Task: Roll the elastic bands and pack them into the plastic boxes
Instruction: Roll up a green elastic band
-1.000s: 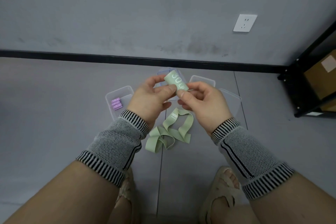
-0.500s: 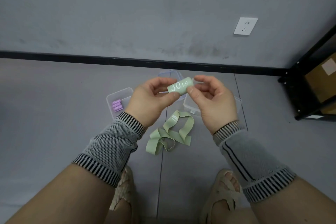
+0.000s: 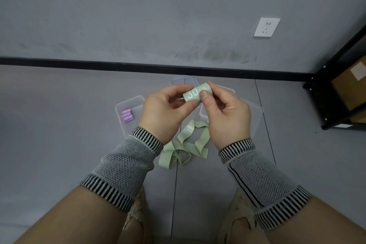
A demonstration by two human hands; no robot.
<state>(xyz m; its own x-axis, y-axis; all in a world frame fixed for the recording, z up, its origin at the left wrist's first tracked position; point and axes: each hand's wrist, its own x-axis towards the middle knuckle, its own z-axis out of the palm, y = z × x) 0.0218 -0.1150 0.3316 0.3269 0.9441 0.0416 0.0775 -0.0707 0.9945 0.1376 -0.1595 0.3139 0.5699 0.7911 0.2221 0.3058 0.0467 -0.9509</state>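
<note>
Floor (image 3: 59, 144): grey, smooth, crossed by thin dark seams; all boxes and loose bands are laid on it.
Wall (image 3: 138, 16): grey, scuffed low down, edged by a black skirting strip (image 3: 79, 62).
Socket (image 3: 266, 27): white, mounted on the wall at the right.
Shelf frame (image 3: 336, 93): black metal, at the far right, with a cardboard carton (image 3: 350, 87) held inside.
Rolled green band (image 3: 195, 93): marked "30 LB", held in the air above the boxes.
Left hand (image 3: 166, 111): clamped on the roll's left end by thumb and fingers.
Right hand (image 3: 225, 113): pinched on the roll's right end.
Loose green bands (image 3: 186, 144): heaped on the floor below the hands.
Left plastic box (image 3: 120, 106): clear, with purple rolls (image 3: 126, 115) packed inside.
Right plastic box (image 3: 255, 113): clear, partly hidden behind the right hand.
</note>
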